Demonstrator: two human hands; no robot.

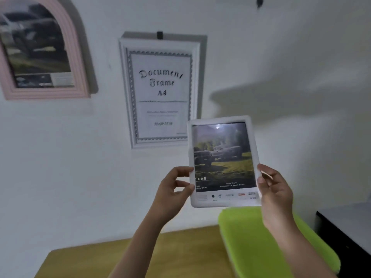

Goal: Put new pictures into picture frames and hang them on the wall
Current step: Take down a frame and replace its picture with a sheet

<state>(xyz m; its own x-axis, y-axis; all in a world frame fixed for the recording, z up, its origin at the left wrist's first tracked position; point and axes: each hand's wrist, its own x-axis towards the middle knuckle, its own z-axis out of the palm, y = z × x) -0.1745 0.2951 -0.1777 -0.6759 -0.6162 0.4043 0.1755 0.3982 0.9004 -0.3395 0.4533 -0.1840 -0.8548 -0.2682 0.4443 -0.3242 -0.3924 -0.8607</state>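
I hold a small white picture frame [221, 161] upright in front of the wall; it shows a picture of trucks on grass. My left hand [174, 189] pinches its lower left edge and my right hand [275, 191] grips its lower right edge. On the wall hangs a white document frame [160, 93] with an "A4" sheet inside, under a black hook [160, 35]. A pink arched frame [42, 51] with a dark truck picture hangs at the upper left. Another black hook [259, 2] sits bare at the top right of the wall.
A wooden table [160, 255] lies below against the wall. A bright green cushion-like thing [261, 243] rests on its right part. A dark cabinet [345, 227] stands at the far right.
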